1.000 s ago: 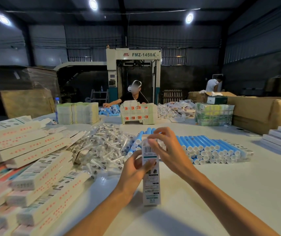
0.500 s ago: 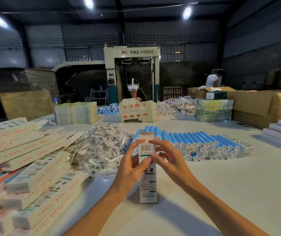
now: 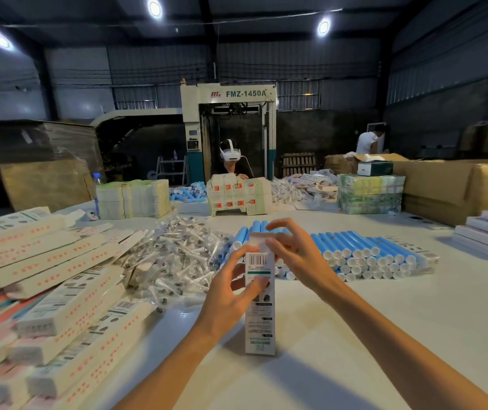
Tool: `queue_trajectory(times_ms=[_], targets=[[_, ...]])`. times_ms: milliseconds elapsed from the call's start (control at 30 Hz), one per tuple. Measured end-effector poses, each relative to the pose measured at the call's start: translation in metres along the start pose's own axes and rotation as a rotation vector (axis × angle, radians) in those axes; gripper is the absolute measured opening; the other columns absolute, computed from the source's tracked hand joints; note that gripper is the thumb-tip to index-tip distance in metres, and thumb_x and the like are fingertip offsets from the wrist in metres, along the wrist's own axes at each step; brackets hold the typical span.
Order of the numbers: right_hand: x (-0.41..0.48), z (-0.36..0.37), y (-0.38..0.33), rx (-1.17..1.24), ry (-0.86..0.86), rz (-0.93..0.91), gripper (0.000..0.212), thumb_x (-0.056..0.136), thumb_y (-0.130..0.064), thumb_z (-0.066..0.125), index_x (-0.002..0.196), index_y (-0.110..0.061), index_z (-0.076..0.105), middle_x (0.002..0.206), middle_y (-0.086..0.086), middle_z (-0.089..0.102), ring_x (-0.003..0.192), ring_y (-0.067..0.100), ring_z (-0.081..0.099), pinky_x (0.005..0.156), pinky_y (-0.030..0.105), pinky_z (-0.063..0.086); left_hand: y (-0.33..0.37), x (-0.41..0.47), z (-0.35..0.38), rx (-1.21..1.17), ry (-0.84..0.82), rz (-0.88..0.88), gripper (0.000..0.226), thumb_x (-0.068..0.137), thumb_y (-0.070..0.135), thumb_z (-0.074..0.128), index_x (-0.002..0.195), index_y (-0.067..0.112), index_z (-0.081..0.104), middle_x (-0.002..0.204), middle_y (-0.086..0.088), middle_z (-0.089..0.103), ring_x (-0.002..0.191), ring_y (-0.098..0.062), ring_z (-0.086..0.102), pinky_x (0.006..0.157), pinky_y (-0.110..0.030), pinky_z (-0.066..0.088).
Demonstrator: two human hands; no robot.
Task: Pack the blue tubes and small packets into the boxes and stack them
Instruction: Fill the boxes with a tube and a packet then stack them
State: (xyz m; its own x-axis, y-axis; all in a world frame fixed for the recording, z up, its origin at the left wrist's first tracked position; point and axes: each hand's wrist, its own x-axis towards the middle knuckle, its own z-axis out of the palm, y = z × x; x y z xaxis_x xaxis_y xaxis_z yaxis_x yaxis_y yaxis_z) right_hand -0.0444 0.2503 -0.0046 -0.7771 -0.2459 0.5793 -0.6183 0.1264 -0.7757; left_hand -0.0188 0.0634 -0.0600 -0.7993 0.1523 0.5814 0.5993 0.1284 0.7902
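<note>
Cardboard sits in your left hand (image 3: 231, 291): it grips the box (image 3: 260, 321), which stands upright on the table (image 3: 384, 335), with your thumb across the front and your fingers round the side. Your right hand (image 3: 296, 255) curls over the top of the box, fingertips at the raised flap (image 3: 258, 238). Whether they pinch the flap or only touch it, you cannot tell from here. With the flap up, this box is not yet closed, and what it contains is hidden.

Just behind the box lies the row of blue tubes (image 3: 370, 250), layered and plentiful. Beside them, to your left, is the heap of small packets (image 3: 177, 255), also large. Further left, the pile of boxes (image 3: 59, 291) lies loose and slanting, not squared up, and you cannot see whether they are filled.

By the look of it you are mid-run. This box needs closing and setting on the pile, and many tubes and packets wait to be packed.
</note>
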Motion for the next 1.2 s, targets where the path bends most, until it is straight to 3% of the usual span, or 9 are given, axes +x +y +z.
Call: queue_trajectory(times_ms=[133, 233, 367, 533, 733, 867, 1067, 1200], targets=[[0.013, -0.003, -0.001, -0.265, -0.056, -0.121, 0.009, 0.105, -0.016, 0.059, 0.110, -0.021, 0.064, 0.102, -0.012, 0.076, 0.102, 0.007, 0.072, 0.080, 0.029, 0.063, 0.001, 0.000, -0.001, 0.001, 0.003, 0.001, 0.050, 0.096, 0.035, 0.077, 0.139, 0.046, 0.054, 0.128, 0.013, 0.072, 0.120, -0.010, 0.070, 0.098, -0.024, 0.057], [0.012, -0.008, -0.001, -0.321, -0.072, -0.159, 0.020, 0.104, -0.013, 0.058, 0.105, -0.032, 0.064, 0.104, -0.023, 0.073, 0.103, -0.001, 0.069, 0.079, 0.018, 0.058, 0.001, 0.000, 0.000, 0.000, -0.009, -0.009, 0.057, 0.094, 0.041, 0.078, 0.144, 0.044, 0.052, 0.132, 0.021, 0.069, 0.122, -0.007, 0.068, 0.098, -0.021, 0.055], [0.007, -0.013, -0.005, -0.227, -0.150, -0.118, 0.009, 0.105, -0.038, 0.059, 0.108, -0.039, 0.068, 0.110, -0.017, 0.075, 0.108, 0.004, 0.070, 0.080, 0.019, 0.059, -0.001, 0.000, -0.001, -0.013, -0.011, -0.020, 0.065, 0.093, 0.044, 0.080, 0.148, 0.041, 0.045, 0.132, 0.021, 0.069, 0.122, -0.008, 0.068, 0.096, -0.021, 0.056], [0.005, -0.012, -0.003, -0.160, -0.109, -0.101, 0.010, 0.103, -0.019, 0.064, 0.107, -0.022, 0.073, 0.108, -0.007, 0.077, 0.107, 0.015, 0.073, 0.086, 0.037, 0.063, -0.002, 0.001, -0.001, -0.023, 0.008, -0.041, 0.065, 0.091, 0.042, 0.082, 0.144, 0.045, 0.044, 0.127, 0.016, 0.072, 0.119, -0.007, 0.069, 0.092, -0.016, 0.055], [0.009, -0.011, -0.010, -0.075, -0.120, 0.021, 0.009, 0.097, -0.015, 0.071, 0.099, -0.018, 0.079, 0.102, -0.008, 0.079, 0.100, 0.009, 0.074, 0.075, 0.019, 0.058, -0.003, -0.001, -0.001, -0.093, 0.014, -0.072, 0.067, 0.091, 0.035, 0.083, 0.141, 0.042, 0.039, 0.125, 0.014, 0.074, 0.115, -0.012, 0.073, 0.088, -0.024, 0.059], [0.009, -0.012, -0.013, -0.053, -0.119, 0.108, 0.010, 0.095, -0.020, 0.073, 0.098, -0.021, 0.082, 0.100, -0.008, 0.080, 0.099, 0.008, 0.073, 0.071, 0.020, 0.058, -0.003, -0.001, 0.000, -0.090, 0.013, -0.049, 0.075, 0.092, 0.029, 0.083, 0.145, 0.036, 0.031, 0.131, 0.019, 0.070, 0.117, -0.017, 0.073, 0.094, -0.033, 0.062], [0.000, -0.012, -0.015, -0.032, -0.196, 0.144, 0.017, 0.099, -0.025, 0.068, 0.111, -0.026, 0.080, 0.113, -0.010, 0.077, 0.109, 0.010, 0.071, 0.088, 0.029, 0.062, -0.003, 0.000, -0.002, -0.038, -0.010, -0.032, 0.064, 0.093, 0.046, 0.081, 0.147, 0.043, 0.047, 0.132, 0.019, 0.069, 0.120, -0.006, 0.068, 0.091, -0.024, 0.060], [-0.020, -0.003, 0.002, -0.037, -0.052, 0.007, 0.022, 0.099, -0.018, 0.071, 0.120, -0.022, 0.072, 0.120, -0.014, 0.074, 0.112, 0.008, 0.070, 0.093, 0.026, 0.059, -0.005, 0.000, 0.001, -0.025, 0.012, 0.020, 0.056, 0.096, 0.036, 0.078, 0.145, 0.039, 0.050, 0.136, 0.019, 0.066, 0.121, -0.011, 0.068, 0.092, -0.023, 0.058]])
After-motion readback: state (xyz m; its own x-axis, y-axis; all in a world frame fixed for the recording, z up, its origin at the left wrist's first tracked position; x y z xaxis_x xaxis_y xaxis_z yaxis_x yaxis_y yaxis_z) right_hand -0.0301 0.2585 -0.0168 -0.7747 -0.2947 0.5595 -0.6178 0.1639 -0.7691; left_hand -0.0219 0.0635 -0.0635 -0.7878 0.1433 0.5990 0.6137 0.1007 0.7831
